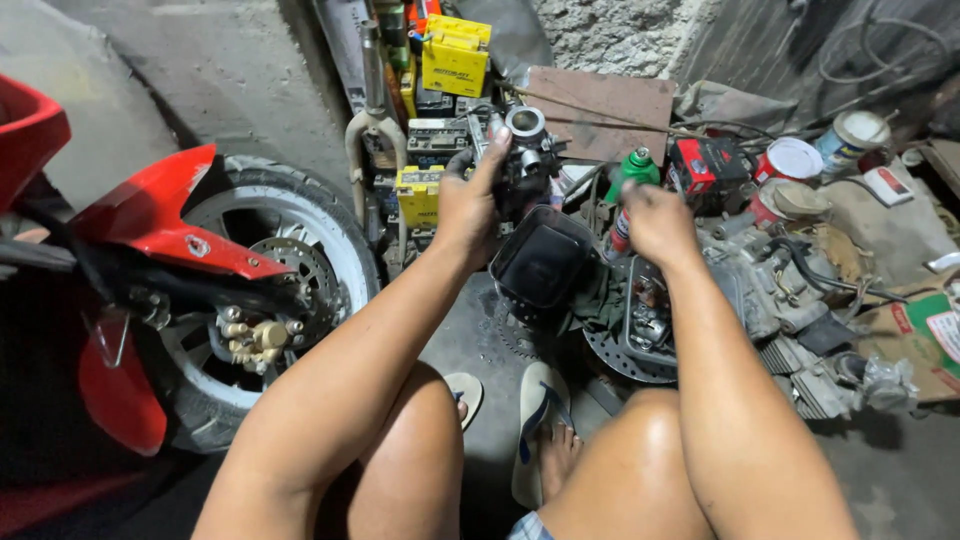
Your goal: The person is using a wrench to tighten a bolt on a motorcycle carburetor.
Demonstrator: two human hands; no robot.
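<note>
Knees and a sandalled foot nearest, on the concrete floor. Red motorcycle far left, front wheel beside the knee. Left hand wraps a carburetor, held up mid-frame. Looks like dense cast metal, stiff, probably oily; grip the body, not the linkages. Right hand is closed on a spray can, green cap, just right of the carburetor.

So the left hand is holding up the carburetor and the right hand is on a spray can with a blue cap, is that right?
Not quite. The head view shows the spray can has a green cap, not a blue one. The rest stands: the left hand holds up the carburetor, and the right hand is on the can.
</note>
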